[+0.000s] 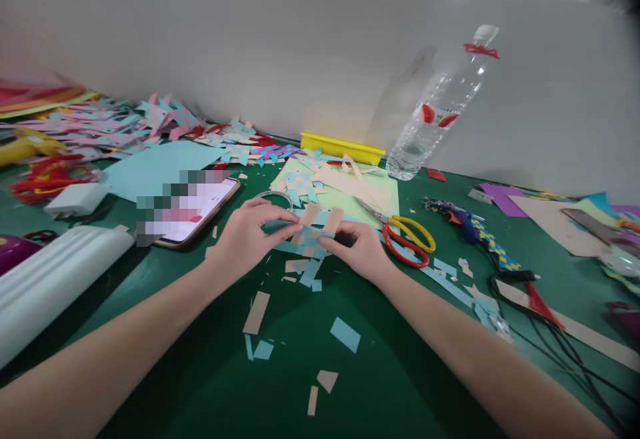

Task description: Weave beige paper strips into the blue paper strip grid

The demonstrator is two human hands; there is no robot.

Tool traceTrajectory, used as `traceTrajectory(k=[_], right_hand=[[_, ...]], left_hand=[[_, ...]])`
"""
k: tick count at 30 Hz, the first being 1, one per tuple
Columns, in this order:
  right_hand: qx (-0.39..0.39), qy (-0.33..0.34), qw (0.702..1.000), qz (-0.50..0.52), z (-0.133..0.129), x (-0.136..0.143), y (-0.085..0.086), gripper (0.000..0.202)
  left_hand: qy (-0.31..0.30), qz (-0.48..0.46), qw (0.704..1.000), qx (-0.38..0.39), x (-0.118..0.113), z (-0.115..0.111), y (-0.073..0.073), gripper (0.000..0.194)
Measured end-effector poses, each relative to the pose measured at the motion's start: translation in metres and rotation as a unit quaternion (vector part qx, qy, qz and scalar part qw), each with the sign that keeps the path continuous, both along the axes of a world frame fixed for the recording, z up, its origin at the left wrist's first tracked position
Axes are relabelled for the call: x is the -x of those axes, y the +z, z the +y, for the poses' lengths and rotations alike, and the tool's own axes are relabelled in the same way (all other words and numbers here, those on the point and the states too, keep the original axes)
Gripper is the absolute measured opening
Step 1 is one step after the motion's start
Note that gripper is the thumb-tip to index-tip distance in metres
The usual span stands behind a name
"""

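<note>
Item 1, on my feed from the head camera: woven paper piece, one, small. Light blue and beige strips, crossed over and under in a checkered pattern. Two beige strip ends, broad and flat, stand up at its far edge, side by side with a gap between; blue shows at the near edge. Partly covered by fingers; its full outline I cannot tell. Location: between both hands, over the middle of the green table.

Item 2: left hand, thumb and fingers pinching the piece's left side.

Item 3: right hand, thumb and fingers pinching its right side.

Item 4: scissors, one red and one yellow handle, lying just beside the right hand, blades apart.

Item 5: light green sheet, behind the hands, bearing further blue-and-beige paper.

Item 6: loose scraps, near side, among them a blue scrap and a beige scrap, both flat, four-sided, apart from each other.

Item 7: smartphone, screen lit, left of the left hand.
</note>
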State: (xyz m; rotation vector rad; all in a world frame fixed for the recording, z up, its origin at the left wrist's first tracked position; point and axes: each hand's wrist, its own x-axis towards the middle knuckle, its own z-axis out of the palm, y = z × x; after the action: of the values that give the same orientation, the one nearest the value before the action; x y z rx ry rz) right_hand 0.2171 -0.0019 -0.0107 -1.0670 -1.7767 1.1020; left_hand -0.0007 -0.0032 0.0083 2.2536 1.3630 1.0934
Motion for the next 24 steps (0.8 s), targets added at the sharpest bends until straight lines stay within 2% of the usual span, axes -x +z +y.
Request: traceTrajectory(k=[4, 10, 17, 24], right_hand=[[-0.023, -0.007, 0.999, -0.039, 0.002, -0.001, 0.000, 0.024], [-0.082, -0.051, 0.995, 0.013, -0.003, 0.001, 0.003, 0.016], [-0.069, -0.048, 0.996, 0.008, -0.004, 0.001, 0.004, 0.019], [-0.053, -0.058, 0.997, 0.001, 0.000, 0.001, -0.003, 0.026]], left_hand=[[-0.046, 0.058, 0.996, -0.053, 0.002, 0.005, -0.008, 0.019], [-0.008, 0.037, 0.998, -0.054, 0.002, 0.003, -0.008, 0.025], [0.000, 0.037, 0.999, -0.027, 0.003, 0.005, -0.011, 0.027], [-0.016, 0.043, 0.999, -0.023, 0.004, 0.007, -0.014, 0.032]])
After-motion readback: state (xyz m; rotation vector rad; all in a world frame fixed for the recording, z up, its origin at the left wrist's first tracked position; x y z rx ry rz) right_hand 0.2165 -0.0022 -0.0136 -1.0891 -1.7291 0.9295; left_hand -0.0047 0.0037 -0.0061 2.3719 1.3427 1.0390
